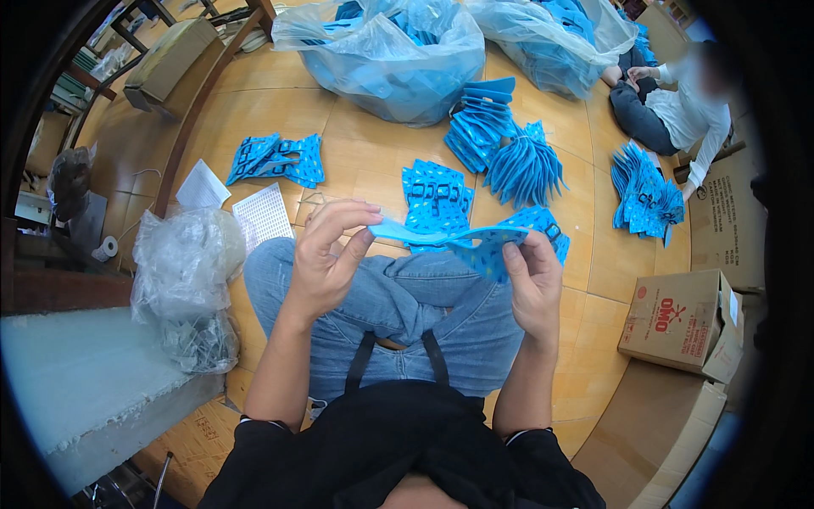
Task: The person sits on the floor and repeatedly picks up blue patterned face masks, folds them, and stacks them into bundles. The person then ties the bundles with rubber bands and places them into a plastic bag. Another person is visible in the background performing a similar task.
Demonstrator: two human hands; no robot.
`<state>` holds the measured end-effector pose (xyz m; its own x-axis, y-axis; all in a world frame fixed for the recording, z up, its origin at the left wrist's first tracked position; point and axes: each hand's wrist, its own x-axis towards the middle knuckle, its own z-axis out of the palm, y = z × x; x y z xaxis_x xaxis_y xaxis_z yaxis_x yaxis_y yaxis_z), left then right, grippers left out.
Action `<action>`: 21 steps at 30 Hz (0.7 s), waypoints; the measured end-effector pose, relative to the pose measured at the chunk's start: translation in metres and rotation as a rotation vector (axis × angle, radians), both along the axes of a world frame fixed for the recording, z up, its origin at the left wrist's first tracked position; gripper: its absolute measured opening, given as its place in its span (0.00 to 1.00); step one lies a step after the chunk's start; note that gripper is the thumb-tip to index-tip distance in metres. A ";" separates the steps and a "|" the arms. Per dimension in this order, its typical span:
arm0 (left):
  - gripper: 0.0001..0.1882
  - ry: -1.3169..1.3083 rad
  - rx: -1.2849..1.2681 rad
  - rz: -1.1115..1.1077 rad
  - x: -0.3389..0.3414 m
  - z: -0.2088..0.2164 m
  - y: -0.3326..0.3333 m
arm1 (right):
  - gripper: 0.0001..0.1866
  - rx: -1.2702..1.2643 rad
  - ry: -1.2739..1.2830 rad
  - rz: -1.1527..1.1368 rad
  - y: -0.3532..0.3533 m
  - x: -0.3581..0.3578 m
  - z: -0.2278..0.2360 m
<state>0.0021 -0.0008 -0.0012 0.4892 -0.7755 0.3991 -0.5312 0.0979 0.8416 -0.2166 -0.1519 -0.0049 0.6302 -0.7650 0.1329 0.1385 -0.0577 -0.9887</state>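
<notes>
A thin blue patterned piece (490, 253), like padded fabric, is stretched between my two hands above my crossed legs. My left hand (332, 248) pinches its left end, thumb against fingers. At the other end, my right hand (534, 284) grips the piece with the thumb on its printed face. The part near my left hand shows a plain light blue side. Just beyond it on the floor lies a stack of similar blue pieces (437, 191) with dark frame-like shapes on top. More such pieces (547, 227) lie partly behind my right hand.
Blue bundles (526, 165) and a far-left pile (275, 161) lie on the wooden floor. Large clear bags (390, 72) of blue pieces stand behind. Printed sheets (261, 216) and crumpled plastic (182, 263) are left. Cartons (674, 322) and a seated person (678, 110) are right.
</notes>
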 end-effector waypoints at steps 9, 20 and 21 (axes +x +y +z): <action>0.10 0.724 -0.126 -0.131 -0.019 -0.004 0.001 | 0.18 0.550 -0.085 -0.053 0.007 0.014 0.004; 0.23 1.384 -0.116 -0.308 -0.008 -0.004 0.004 | 0.23 0.882 -0.214 0.011 -0.002 0.006 0.002; 0.24 1.389 -0.126 -0.318 -0.009 -0.003 0.003 | 0.23 0.899 -0.221 0.008 -0.002 0.006 0.003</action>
<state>-0.0064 0.0019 -0.0038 0.3482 -0.9204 -0.1776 0.7600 0.1663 0.6282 -0.2104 -0.1536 -0.0024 0.6671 -0.6346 -0.3902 0.3265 0.7199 -0.6125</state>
